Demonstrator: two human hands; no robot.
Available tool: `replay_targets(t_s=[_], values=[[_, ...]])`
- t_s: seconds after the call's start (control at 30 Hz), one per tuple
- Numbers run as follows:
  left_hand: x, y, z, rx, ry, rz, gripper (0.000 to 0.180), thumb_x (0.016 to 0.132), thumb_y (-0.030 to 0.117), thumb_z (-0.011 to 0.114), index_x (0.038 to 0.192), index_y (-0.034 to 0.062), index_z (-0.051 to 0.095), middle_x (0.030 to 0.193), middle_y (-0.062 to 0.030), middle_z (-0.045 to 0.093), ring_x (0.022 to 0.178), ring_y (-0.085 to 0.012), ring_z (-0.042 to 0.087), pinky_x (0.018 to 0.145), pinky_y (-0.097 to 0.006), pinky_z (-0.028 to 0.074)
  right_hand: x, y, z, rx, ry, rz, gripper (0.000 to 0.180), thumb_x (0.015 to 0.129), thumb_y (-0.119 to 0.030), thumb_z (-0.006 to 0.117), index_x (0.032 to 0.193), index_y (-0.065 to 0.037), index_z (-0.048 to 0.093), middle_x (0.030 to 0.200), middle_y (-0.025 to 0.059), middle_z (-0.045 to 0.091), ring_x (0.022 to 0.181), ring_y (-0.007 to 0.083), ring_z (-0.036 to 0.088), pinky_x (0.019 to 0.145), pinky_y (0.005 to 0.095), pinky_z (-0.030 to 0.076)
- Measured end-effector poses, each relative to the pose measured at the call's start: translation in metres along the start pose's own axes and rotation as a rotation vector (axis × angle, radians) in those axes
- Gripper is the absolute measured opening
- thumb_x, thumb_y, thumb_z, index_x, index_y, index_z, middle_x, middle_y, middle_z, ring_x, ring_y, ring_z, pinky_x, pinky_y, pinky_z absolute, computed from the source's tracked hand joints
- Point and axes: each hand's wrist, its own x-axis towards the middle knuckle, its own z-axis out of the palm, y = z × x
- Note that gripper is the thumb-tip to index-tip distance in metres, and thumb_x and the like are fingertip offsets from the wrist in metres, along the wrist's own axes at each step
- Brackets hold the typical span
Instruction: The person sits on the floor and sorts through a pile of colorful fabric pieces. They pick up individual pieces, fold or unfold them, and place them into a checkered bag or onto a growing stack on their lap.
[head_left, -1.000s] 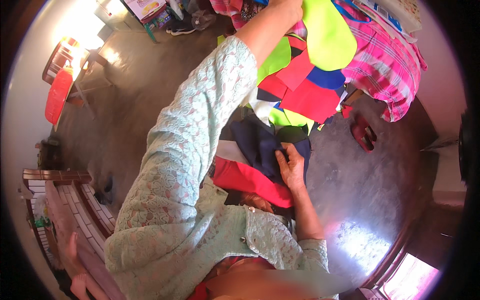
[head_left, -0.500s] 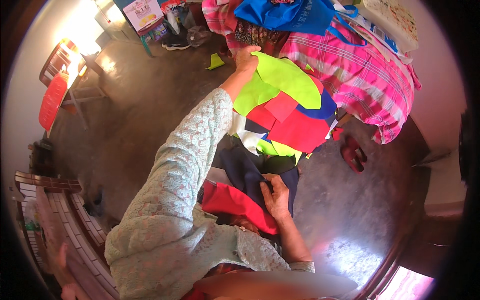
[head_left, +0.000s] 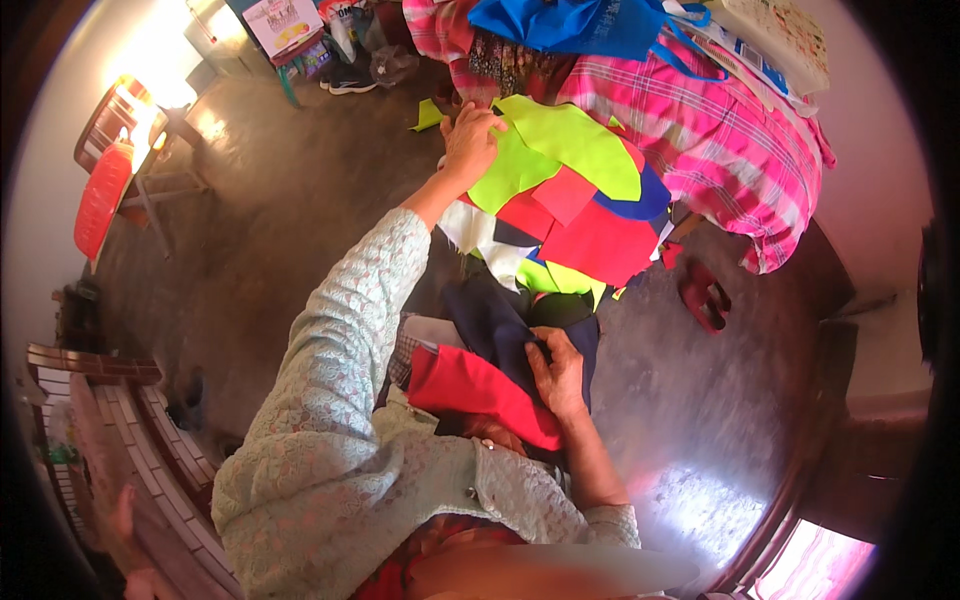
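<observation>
My left hand (head_left: 470,148) is at the far left edge of a heap of cut cloth pieces. Its fingers are apart, with the tips by a lime-green cloth piece (head_left: 570,140); nothing shows gripped in it. Red cloth pieces (head_left: 600,245), a blue one (head_left: 640,200) and white scraps (head_left: 470,228) lie overlapped in the heap. Nearer, on my lap, my right hand (head_left: 556,372) is closed on dark navy cloth (head_left: 490,318), thumb and fingers pinching a fold. A red cloth piece (head_left: 480,395) lies across my lap, left of that hand.
A pink plaid cloth (head_left: 710,170) drapes beyond the heap, with a blue bag (head_left: 570,25) on top. A lime scrap (head_left: 428,115) lies left of the heap. A dark red shoe (head_left: 705,295) is on the floor at right. A wooden chair (head_left: 115,120) stands far left.
My left hand has moved off the corner of the lime-green piece, leftward and slightly nearer, and its fingers have spread. My right hand keeps its place on the navy cloth.
</observation>
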Motion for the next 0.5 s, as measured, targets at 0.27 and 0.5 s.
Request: replay_targets(t_s=[0.27,0.5], values=[[-0.067,0.028,-0.065,-0.199,-0.130,-0.010,0.020,0.075,-0.003,0.053,0.087,0.0089,0.064,0.106,-0.0063,0.062,0.112,-0.0245,0.053,0.098,-0.042,0.031,-0.005,0.004,0.005,0.001,0.014,-0.017,0.015,0.082,-0.001,0.061,0.097,0.000,0.058,0.090,0.0174,0.061,0.084,0.0342,0.061,0.074,0.0364,0.048],[-0.119,0.051,-0.134,-0.526,-0.076,-0.147,0.016,0.085,-0.003,0.056,0.095,0.0044,0.065,0.111,-0.0089,0.064,0.113,-0.0191,0.054,0.092,-0.029,0.045,-0.005,0.013,0.007,0.098,0.057,0.129,0.018,0.086,-0.009,0.062,0.102,0.001,0.058,0.079,0.0099,0.059,0.076,0.0107,0.052,0.070,0.0265,0.046]])
